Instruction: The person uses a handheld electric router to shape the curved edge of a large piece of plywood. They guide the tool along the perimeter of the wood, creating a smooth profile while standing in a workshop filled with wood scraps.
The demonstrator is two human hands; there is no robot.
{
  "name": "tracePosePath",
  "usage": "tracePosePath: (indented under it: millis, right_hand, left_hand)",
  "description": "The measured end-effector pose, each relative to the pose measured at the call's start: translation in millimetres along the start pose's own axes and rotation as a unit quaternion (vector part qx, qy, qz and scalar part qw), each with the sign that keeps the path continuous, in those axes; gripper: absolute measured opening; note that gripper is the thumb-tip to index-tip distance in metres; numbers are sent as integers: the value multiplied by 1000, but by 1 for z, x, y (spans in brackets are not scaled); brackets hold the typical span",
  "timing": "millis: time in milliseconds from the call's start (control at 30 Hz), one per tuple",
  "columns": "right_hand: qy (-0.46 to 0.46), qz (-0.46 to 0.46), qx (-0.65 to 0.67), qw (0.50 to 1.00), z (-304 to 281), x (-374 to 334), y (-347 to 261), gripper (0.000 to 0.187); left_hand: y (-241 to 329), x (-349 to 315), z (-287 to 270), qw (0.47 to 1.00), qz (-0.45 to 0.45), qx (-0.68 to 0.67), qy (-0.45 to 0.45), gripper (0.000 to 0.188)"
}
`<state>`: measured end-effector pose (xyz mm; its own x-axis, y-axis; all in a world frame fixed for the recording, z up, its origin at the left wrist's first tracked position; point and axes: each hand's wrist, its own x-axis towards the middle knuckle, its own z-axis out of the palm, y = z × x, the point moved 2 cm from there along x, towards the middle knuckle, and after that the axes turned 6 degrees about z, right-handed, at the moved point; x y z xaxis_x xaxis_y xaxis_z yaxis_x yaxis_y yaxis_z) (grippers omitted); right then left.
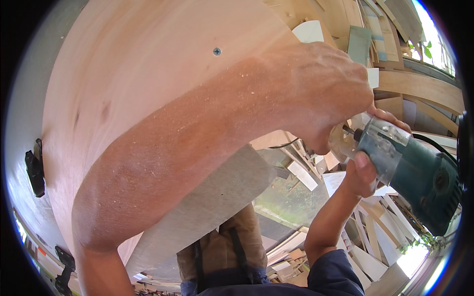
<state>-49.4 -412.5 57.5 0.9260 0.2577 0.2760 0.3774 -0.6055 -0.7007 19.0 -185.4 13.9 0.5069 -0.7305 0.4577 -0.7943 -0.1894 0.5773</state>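
Head view. One green power tool [422, 172], to the right, tilted, its body toward the right edge; metal bit [348, 129] pointing left, clear collar [382, 148] around the front end, round clear base [340, 140] ahead of it. Right hand [368, 172]: closed about the collar, thumb on the near side. Left hand [333, 89]: curled, just beside the clear base; fingertips hidden, so whether it grips the base cannot be told. Left forearm [187, 153]: dusted with pale specks, reaching across a large pale wooden board [148, 59]. Set in the board, far side: one cross-head screw [217, 51]. Near side, below the forearm: one grey slab [212, 197]. Left of the board: black fitting [34, 172]. Right, far and near: assorted wood offcuts [377, 227], heaped.
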Motion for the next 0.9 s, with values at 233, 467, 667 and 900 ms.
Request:
tracePosePath:
  millis: [233,467,667,900]
  right_hand:
    - [5,-5,75,997,4,-10,20,91]
    - [-16,-17,80,997,5,-2,14,90]
    - [45,-8,67,997,16,-4,9,91]
    - [-39,-26,33,998,-3,6,8,91]
  left_hand:
    - [-1,-3,6,1000,8,16,11,33]
    - [0,-4,2,1000,-2,21,4,34]
    - [-2,-3,4,1000,8,15,19,32]
    - [-2,-2,-6,1000,15,9,11,30]
